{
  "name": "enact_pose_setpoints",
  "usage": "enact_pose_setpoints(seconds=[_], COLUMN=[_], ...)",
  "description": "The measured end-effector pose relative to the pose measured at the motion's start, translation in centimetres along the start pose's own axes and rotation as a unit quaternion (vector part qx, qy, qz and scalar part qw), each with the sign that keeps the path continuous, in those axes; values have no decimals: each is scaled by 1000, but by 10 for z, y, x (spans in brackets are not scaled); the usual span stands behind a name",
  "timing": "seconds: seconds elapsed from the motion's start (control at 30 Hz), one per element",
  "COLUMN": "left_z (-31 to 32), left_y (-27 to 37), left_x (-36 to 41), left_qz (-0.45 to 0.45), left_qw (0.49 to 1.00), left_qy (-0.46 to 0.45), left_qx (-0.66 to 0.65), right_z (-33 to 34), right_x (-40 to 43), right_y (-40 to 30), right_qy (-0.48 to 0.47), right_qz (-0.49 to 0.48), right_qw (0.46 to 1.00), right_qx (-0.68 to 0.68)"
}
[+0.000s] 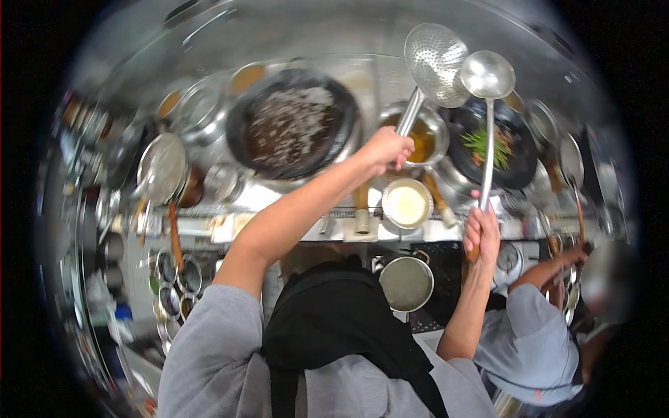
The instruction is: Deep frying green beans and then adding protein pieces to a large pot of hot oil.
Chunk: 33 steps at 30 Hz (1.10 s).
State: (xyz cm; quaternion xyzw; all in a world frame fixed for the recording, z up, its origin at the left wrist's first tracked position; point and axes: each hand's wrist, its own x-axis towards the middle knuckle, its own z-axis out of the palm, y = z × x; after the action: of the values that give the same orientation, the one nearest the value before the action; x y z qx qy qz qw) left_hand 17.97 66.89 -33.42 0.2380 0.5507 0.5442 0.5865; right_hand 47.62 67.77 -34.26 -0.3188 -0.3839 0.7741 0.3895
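Observation:
My left hand grips the metal handle of a perforated skimmer, raised above a steel pot of amber liquid. In my right hand is the handle of a steel ladle, its bowl beside the skimmer's. Under the ladle's shaft lies a dark wok with green stalks and brownish pieces in it. A large dark wok of dark liquid with a pale, streaky surface stands to the left. Below the amber pot is a round container of pale yellow contents.
A wide pot stands low, near my apron. Strainers and several small containers are at the left. At the right, a co-worker in a grey shirt reaches toward the counter. A steel wall rises behind the woks.

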Motion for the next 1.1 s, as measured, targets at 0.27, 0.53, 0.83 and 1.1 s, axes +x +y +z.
enact_pose_setpoints(seconds=[0.27, 0.53, 0.83, 1.1], left_z=[-171, -328, -421, -327], left_y=[-43, -178, -253, -297], left_x=[-255, -327, -275, -427], left_qz=[0, -19, -146, -104], left_qw=[962, 789, 918, 900], left_qy=[115, 85, 266, 423], left_qx=[-248, -608, -256, -21], right_z=[156, 300, 316, 270], right_x=[-57, -100, -78, -76], right_y=[95, 243, 458, 528], right_qy=[-243, -340, -305, -358], right_qz=[179, 263, -98, 129], right_qw=[953, 876, 723, 777], right_qx=[31, -219, -612, -502])
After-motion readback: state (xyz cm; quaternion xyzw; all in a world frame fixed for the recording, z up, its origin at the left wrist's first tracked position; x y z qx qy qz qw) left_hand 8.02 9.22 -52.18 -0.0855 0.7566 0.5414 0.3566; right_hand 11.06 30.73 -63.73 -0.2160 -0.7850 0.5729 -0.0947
